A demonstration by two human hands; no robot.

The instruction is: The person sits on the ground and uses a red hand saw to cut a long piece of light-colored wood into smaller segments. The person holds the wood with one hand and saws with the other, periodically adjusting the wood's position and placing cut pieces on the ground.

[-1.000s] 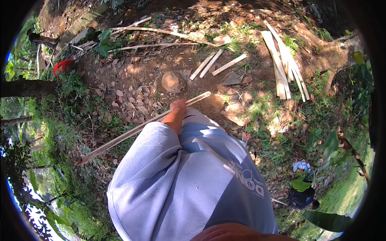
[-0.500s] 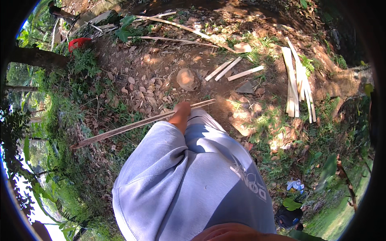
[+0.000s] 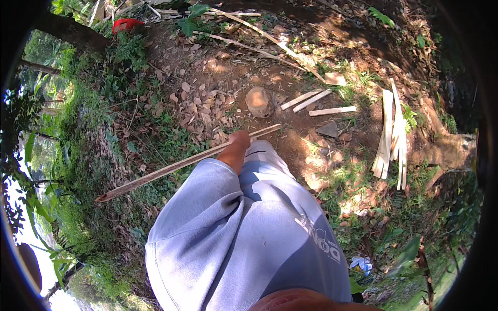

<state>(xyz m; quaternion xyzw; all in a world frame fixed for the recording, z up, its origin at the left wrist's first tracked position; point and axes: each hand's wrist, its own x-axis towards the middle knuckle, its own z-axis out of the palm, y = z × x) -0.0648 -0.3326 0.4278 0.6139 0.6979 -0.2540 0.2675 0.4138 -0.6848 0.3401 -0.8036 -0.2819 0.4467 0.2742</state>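
Observation:
My left hand (image 3: 239, 139) is closed around a long, thin wooden strip (image 3: 166, 171), near the strip's right end. The strip slants across in front of my left leg, pale along its top edge and brown and rough towards its far left end. Bare skin of my right arm or hand (image 3: 311, 300) shows at the lower edge, close to my chest; its fingers cannot be made out. Ahead of my left hand stands a short round chopping stump (image 3: 258, 101) with a pale, worn top.
Right of the stump lie several short pale strips (image 3: 332, 111) and a flat grey stone (image 3: 328, 129). A bundle of longer strips (image 3: 386, 135) rests at the right by a tree root (image 3: 446, 153). More long strips (image 3: 259, 36) and a red object (image 3: 127, 25) are farther off.
My view has turned, so the stump and the strips on the ground appear farther right. My left hand keeps its grip on the wooden strip, which has barely moved against my body.

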